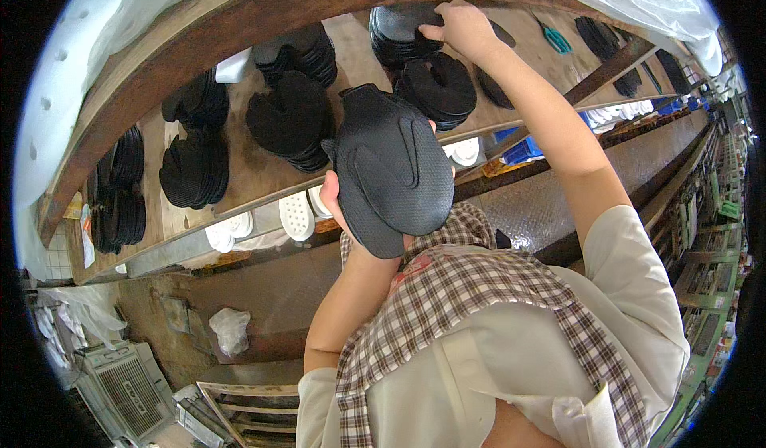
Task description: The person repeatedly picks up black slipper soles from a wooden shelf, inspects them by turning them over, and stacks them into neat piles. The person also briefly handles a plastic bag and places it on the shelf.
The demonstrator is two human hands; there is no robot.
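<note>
My left hand (339, 209) is closed around a bunch of black, finely textured shoe-sole pieces (391, 165), held up in front of my chest. They overlap like a fan, and curved raised lines show on the top faces. Part of the hand is hidden behind them. Stretched forward to the shelf, my right hand (464, 31) has its thumb and bent fingers at the edge of a stack of black sole pieces (396, 29). A second stack of notched black pieces (437, 89) stands just nearer to me.
More black stacks (289, 117) line the wooden shelf (239, 165) to the left. Teal-handled scissors (556, 39) lie at the right. A wooden beam (263, 13) runs along the shelf's far side. White perforated soles (297, 215) lie below. An air-conditioner unit (128, 392) is at lower left.
</note>
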